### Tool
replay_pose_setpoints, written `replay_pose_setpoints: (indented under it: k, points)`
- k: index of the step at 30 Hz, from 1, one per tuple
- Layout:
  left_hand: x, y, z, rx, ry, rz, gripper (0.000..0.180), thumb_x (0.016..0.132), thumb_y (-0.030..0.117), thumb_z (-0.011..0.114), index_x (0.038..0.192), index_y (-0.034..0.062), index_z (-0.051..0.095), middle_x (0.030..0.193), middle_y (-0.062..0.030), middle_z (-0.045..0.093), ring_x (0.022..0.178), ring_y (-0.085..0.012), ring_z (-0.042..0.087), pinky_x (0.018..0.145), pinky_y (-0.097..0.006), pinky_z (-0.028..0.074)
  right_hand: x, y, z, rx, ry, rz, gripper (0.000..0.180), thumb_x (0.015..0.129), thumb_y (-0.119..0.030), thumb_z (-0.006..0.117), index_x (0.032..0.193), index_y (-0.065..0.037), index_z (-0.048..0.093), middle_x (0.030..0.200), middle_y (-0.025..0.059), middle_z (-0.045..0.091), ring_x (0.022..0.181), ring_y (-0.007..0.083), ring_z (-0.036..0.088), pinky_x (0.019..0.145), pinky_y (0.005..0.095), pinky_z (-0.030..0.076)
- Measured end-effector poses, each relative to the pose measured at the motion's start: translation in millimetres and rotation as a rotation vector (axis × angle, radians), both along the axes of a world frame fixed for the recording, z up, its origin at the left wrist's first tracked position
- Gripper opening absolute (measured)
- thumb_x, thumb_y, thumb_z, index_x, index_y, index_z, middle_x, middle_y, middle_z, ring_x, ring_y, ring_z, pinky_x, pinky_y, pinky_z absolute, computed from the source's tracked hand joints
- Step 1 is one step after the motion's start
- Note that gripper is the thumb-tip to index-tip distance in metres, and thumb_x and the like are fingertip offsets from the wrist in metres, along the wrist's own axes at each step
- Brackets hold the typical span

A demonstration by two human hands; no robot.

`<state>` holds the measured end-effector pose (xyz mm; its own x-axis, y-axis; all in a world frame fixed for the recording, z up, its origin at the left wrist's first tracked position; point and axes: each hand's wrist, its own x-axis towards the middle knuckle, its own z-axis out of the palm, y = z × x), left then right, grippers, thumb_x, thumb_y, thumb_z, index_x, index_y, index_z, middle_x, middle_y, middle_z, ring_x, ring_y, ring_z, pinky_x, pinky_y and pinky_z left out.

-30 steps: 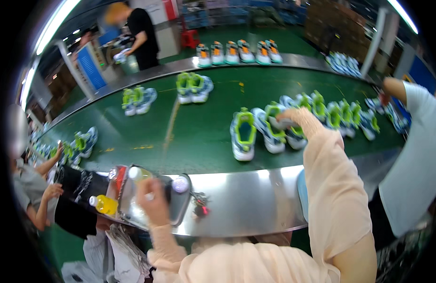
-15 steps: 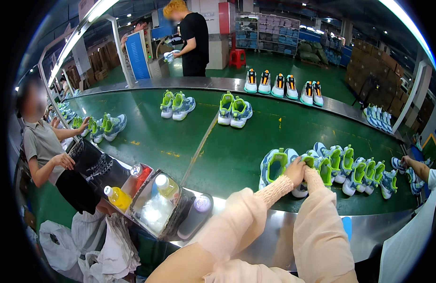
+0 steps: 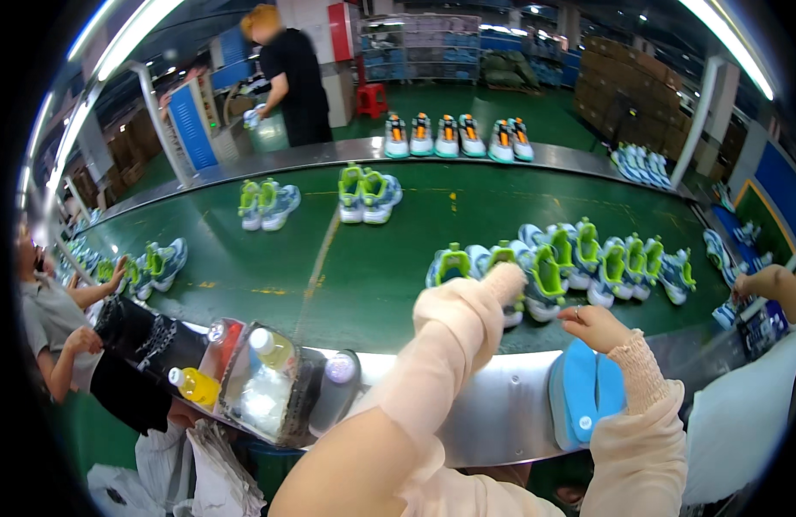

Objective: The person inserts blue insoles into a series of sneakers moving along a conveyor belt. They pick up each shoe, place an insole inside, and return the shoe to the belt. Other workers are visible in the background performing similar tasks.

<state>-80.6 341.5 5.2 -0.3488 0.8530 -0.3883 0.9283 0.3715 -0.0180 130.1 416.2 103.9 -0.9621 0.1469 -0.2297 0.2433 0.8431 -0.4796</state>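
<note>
My left hand is out of sight, with its sleeve cuff reaching down into the opening of a blue and white sneaker lined in lime green. Its fingers are hidden. My right hand, with a ring on one finger, hovers over the near belt edge beside another sneaker. Nothing shows in it, and its fingers are stretched out, slightly bent. Below it, a pair of blue insoles lies on the metal ledge. More matching sneakers stand in a row to the right.
Two sneaker pairs stand farther out on the green conveyor belt. Orange-and-white shoes line the far rail. At left are a bin of bottles and a co-worker; another co-worker's arm reaches in from the right.
My right hand has left the sneaker beside my left hand and moved right and toward me. The view has shifted right, so the belt's shoes appear farther left; the blue insoles now show fully.
</note>
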Motion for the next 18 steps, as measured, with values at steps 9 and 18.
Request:
replay_pose_setpoints:
  k: [9, 18]
  points:
    - [-18.5, 27.3, -8.9, -0.161, 0.008, 0.047, 0.027, 0.079, 0.022, 0.055, 0.091, -0.0007, 0.064, 0.098, -0.0192, 0.060, 0.092, -0.0294, 0.058, 0.081, -0.036, 0.048, -33.5, 92.7, -57.7, 0.453, 0.231, -0.017, 0.059, 0.076, -0.033, 0.065, 0.128, -0.012, 0.046, 0.123, 0.0148, 0.051, 0.117, 0.0318, 0.044, 0.098, 0.0437, 0.035]
    - [-21.9, 29.0, -18.8, -0.157, -0.036, 0.115, 0.036, 0.082, 0.031, 0.051, 0.087, -0.0015, 0.065, 0.087, -0.0178, 0.063, 0.081, -0.0281, 0.061, 0.076, -0.038, 0.050, -115.7, 109.7, -121.1, 0.615, 0.040, 0.202, 0.070, 0.061, -0.061, 0.065, 0.114, -0.017, 0.060, 0.113, 0.0146, 0.056, 0.115, 0.0330, 0.044, 0.099, 0.0506, 0.030]
